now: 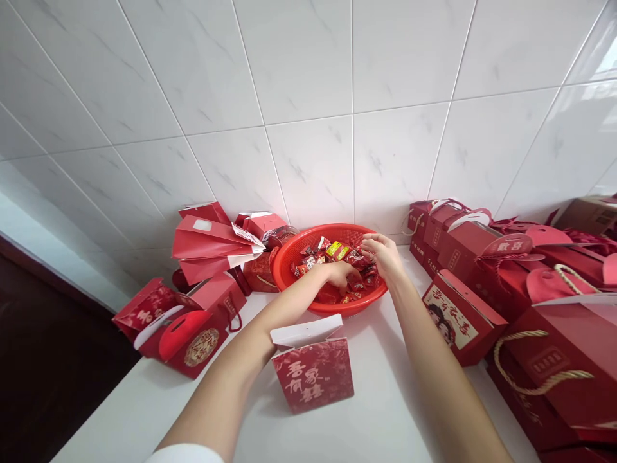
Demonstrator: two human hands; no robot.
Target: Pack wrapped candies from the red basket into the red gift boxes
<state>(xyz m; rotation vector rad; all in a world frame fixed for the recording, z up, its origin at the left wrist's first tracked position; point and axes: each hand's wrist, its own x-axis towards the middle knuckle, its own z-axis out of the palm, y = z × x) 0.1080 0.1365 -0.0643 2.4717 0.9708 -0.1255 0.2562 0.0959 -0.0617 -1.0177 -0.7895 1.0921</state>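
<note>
Wrapped candies [339, 250], mostly in red wrappers, lie in a red plastic basket [332, 311] near the wall. My left hand [342, 274] reaches down among them, its fingers bent and closed around a red-wrapped candy that they partly hide. Over the basket's right side is my right hand [385, 254], its fingers stretched loosely to the left with nothing visible in them; its thumb is hidden. Between my forearms stands a red paper gift box [315, 379] with pale Chinese characters. Its top is open, and neither hand touches it.
More red gift boxes [202, 337] stand at the left, beside folded red box cardboard [212, 241]. Rows of filled-out boxes with rope handles [544, 366] crowd the right side. A white tiled wall [308, 161] rises behind the white table [371, 399].
</note>
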